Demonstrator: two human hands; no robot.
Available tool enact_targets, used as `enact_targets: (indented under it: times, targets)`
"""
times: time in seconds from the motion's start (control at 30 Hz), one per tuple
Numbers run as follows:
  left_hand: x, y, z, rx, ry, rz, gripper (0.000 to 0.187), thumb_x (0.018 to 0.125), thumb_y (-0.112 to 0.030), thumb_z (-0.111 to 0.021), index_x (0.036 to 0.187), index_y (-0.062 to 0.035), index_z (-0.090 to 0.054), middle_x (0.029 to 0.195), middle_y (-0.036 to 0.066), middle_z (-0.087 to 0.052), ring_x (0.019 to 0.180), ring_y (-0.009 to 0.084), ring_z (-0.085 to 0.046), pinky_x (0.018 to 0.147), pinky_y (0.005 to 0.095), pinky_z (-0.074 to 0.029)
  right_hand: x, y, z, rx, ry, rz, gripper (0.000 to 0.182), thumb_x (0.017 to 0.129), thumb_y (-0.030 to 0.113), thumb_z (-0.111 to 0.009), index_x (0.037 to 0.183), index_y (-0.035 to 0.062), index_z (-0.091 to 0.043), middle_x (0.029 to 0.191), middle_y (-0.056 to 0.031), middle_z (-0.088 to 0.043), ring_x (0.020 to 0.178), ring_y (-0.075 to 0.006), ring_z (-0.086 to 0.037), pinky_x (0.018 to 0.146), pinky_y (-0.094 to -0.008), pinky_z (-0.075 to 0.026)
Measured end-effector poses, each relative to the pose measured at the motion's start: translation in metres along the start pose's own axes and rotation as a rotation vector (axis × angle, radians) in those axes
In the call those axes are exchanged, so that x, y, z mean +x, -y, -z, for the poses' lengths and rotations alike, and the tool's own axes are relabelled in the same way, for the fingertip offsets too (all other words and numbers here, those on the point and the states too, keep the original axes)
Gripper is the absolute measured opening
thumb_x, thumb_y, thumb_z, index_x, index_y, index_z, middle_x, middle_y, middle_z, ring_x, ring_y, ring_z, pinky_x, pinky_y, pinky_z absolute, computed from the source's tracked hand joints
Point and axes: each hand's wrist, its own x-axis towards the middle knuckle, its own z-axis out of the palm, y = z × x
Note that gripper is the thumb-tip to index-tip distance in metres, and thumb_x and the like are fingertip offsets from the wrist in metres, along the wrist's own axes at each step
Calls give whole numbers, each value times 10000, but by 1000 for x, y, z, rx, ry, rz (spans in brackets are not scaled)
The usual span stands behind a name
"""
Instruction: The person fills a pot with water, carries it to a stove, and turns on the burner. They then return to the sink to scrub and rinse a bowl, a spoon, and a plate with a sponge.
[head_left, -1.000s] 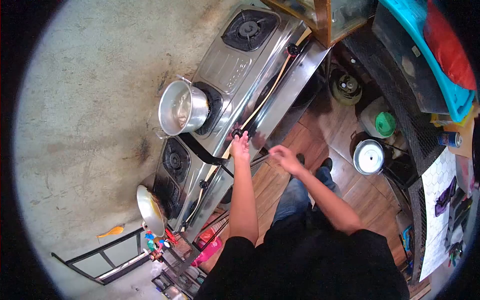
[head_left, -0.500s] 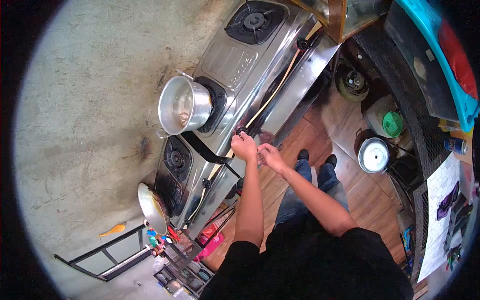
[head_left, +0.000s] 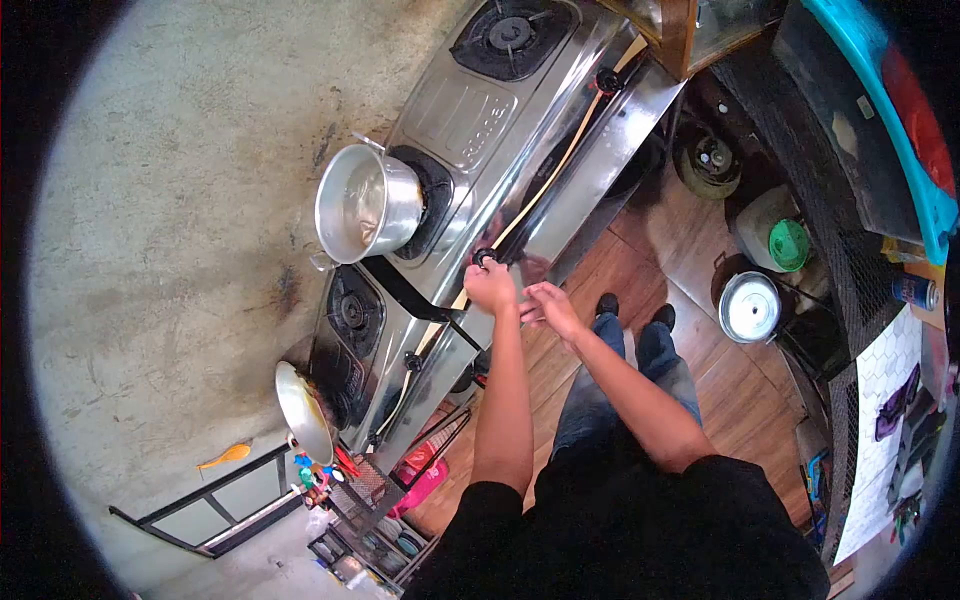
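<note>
My left hand is closed at the front of the steel gas stove, its fingertips at a black stove knob. Just beside it, to the right, my right hand has its fingers loosely apart, pointing toward the left wrist. I see nothing held in it, though its fingertips are slightly blurred. An aluminium pot with clear liquid and something brownish inside sits on the middle burner, beyond my left hand.
A tilted frying pan is at the stove's left end. Bare burners show beside the pot. A black metal bracket juts over the stove's front. On the right are a round metal lid and a green container.
My right hand has shifted slightly right and down, and its fingers have spread a little. My left hand stays at the knob. The view has moved slightly.
</note>
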Motion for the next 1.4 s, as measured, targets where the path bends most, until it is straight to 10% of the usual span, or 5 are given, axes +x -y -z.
enact_targets:
  times: [0.5, 0.67, 1.03, 1.23, 1.4]
  targets:
    - [-8, -12, 10, 560, -164, -508, 313, 860, -263, -567, 758, 32, -571, 698, 217, -645, 640, 362, -649, 565, 463, -495, -6, 6, 3, -33, -5, -38, 180, 965, 238, -456, 1037, 95, -539, 859, -37, -635, 694, -107, -595, 611, -255, -468]
    - [1, -1, -10, -475, 97, 145, 263, 934, -191, -471, 812, 36, -526, 825, 209, -688, 522, 184, -612, 452, 298, -465, 1, 4, 13, 9, -19, -4, 202, 978, 265, -449, 1041, 97, -541, 868, -37, -641, 694, -105, -599, 631, -260, -484]
    - [7, 8, -3, -858, 284, 407, 242, 993, -234, -386, 1049, -17, -479, 938, 195, -689, 588, 113, -590, 443, 219, -409, -12, -2, 20, 16, -56, 8, 227, 973, 282, -459, 1049, 93, -557, 869, -38, -653, 701, -109, -615, 623, -260, -491]
    - [-22, -31, 25, 604, -63, -368, 293, 837, -272, -577, 748, 7, -579, 754, 202, -664, 708, 366, -660, 610, 499, -497, -17, -16, 22, 36, -75, -29, 205, 969, 251, -456, 1049, 92, -558, 869, -43, -657, 698, -117, -619, 623, -262, -494]
    - [4, -2, 7, 485, -65, -366, 310, 839, -267, -566, 741, 27, -572, 742, 229, -653, 696, 378, -657, 611, 520, -482, -11, -15, 12, 37, -72, -66, 200, 967, 240, -445, 1051, 97, -558, 871, -33, -656, 705, -117, -616, 633, -262, -493]
